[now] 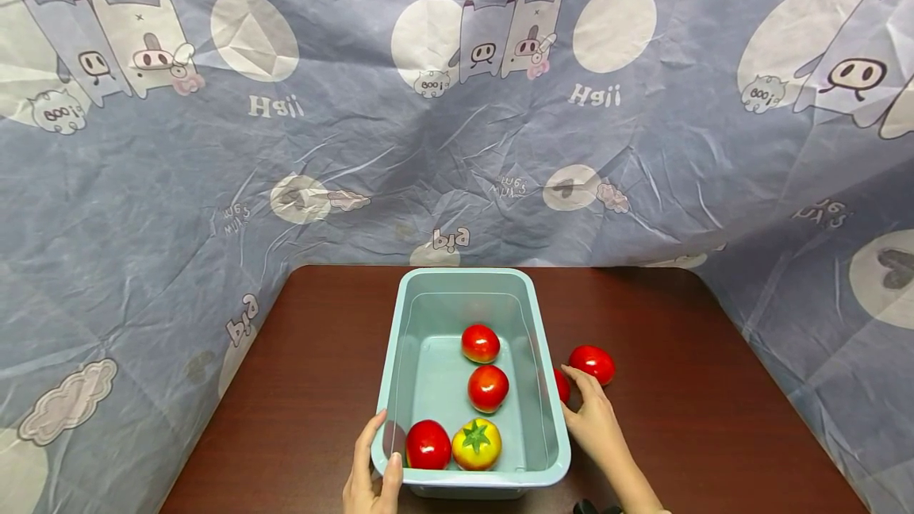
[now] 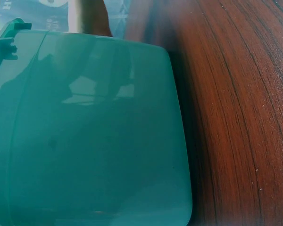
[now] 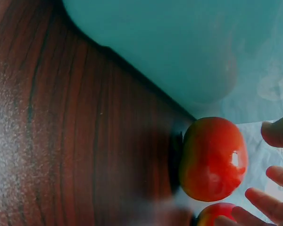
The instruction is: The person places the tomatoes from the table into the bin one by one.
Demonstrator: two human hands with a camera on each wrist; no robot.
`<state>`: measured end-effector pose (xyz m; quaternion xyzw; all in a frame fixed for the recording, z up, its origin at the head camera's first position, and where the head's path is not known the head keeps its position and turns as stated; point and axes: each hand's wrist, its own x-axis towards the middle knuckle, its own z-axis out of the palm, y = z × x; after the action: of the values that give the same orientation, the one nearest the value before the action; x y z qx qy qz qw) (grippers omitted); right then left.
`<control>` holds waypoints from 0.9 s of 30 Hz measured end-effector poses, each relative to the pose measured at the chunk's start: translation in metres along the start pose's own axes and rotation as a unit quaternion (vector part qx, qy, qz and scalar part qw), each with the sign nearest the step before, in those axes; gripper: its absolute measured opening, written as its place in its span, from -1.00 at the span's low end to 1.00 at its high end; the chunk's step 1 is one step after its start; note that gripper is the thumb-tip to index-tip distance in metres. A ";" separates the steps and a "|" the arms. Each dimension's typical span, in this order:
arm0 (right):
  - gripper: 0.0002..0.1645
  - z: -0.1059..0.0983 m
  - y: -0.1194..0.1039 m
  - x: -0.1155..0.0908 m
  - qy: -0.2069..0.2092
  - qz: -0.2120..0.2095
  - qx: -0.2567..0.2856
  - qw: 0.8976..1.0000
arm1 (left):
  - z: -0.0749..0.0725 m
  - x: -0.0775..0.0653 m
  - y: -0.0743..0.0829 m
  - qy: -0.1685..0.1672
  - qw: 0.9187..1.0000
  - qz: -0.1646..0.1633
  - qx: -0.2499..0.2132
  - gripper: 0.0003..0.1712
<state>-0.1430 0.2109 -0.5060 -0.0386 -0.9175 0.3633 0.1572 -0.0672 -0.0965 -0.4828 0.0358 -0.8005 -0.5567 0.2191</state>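
Observation:
A light blue-green plastic bin stands on the table. My left hand holds its near left corner, thumb at the front rim and a finger along the left side; the left wrist view shows mostly the bin's wall. Beside the right wall lies a red tomato, partly hidden in the head view. Around it my right hand reaches with fingers spread and apart from its skin. Just beyond is another red tomato.
Inside the bin lie three red tomatoes and a yellow one with a green star-shaped top. The dark wooden table extends on both sides. A patterned grey-blue cloth hangs behind and around it. A small black object shows at the bottom edge.

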 end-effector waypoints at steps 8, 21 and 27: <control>-0.25 0.009 0.009 0.002 -0.023 -0.012 -0.014 1.000 | 0.000 0.001 -0.002 0.006 1.000 0.005 0.006 -0.40; -0.24 0.015 0.010 -0.001 -0.042 -0.002 -0.020 0.999 | 0.000 0.000 -0.003 0.003 1.000 0.003 0.006 -0.39; -0.26 0.018 0.013 0.000 -0.036 -0.014 -0.029 0.999 | 0.001 0.000 -0.002 0.004 1.000 0.011 0.001 -0.39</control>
<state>-0.1488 0.2086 -0.5270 -0.0170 -0.9332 0.3354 0.1279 -0.0684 -0.0962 -0.4853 0.0299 -0.8002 -0.5538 0.2284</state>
